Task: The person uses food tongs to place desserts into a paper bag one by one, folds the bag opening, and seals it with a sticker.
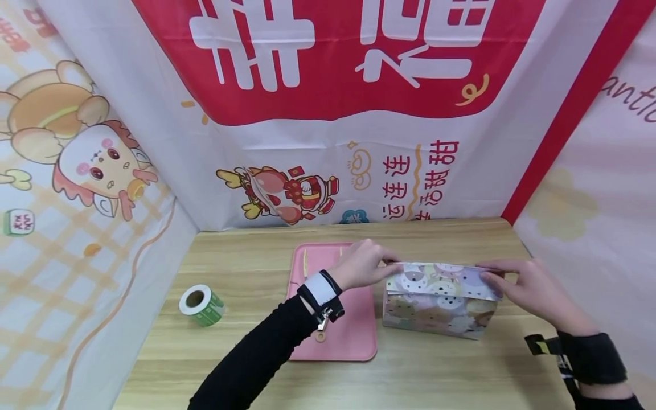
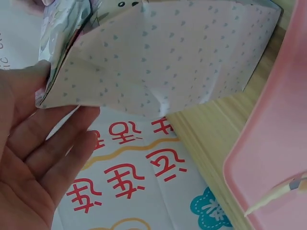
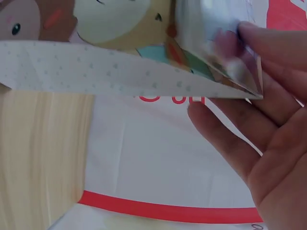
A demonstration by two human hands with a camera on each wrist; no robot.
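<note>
A paper bag [image 1: 435,316] printed with cartoon animals stands upright on the table, its top folded over into a flap [image 1: 438,282]. At the flap's left corner, the left hand [image 1: 363,265] pinches the folded edge between thumb and fingers. The right hand [image 1: 533,287] pinches the right corner of the same fold. In the left wrist view the bag's pale side [image 2: 158,57], dotted with small hearts, slopes up to the thumb. The other narrow side [image 3: 110,72] tapers to a point at the fingers in the right wrist view.
A pink tray [image 1: 353,341] lies left of the bag, partly under the left arm, with a few slim items on it, one with a ring-shaped end [image 1: 320,336]. A roll of green labels [image 1: 207,310] sits at the table's left. Printed cloth [image 1: 435,131] hangs behind and along both sides.
</note>
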